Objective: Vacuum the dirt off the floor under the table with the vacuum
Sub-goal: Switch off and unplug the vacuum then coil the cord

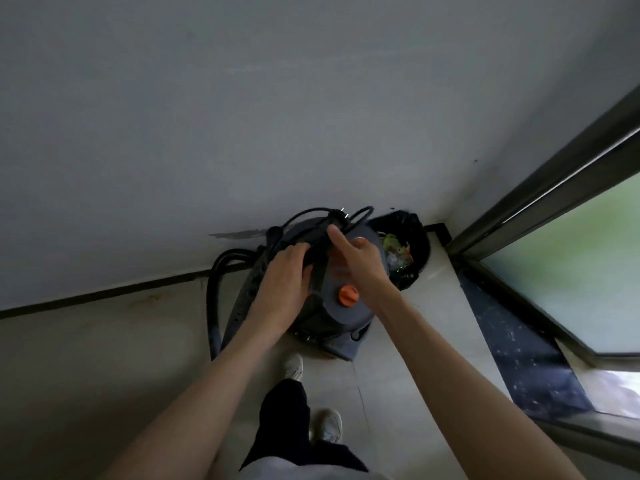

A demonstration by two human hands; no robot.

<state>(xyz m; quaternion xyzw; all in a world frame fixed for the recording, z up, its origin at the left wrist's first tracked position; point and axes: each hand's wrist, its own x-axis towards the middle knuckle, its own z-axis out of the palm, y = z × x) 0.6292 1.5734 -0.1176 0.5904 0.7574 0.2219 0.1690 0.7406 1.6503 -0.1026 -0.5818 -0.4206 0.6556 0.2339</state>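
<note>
Vacuum (pixel 341 299): grey drum, orange knobs, on the floor (pixel 398 368) against the wall. Likely heavy and rigid; lift by the top handle (cord (pixel 304 216) limp, hose (pixel 213 299) springy). Left hand (pixel 285 275) grips the handle; right hand (pixel 360 261) pinches the cord.

A plain indoor corner, likely of a home or small office, though the view cannot settle which. A bare grey-white painted wall (pixel 242 98) meets a pale beige tiled floor (pixel 86 368) along a dark skirting strip (pixel 104 295). On the right stands a dark metal-framed frosted glass door (pixel 571 258). In the far corner sits a black-bagged rubbish bin (pixel 412 244) holding scraps.
</note>
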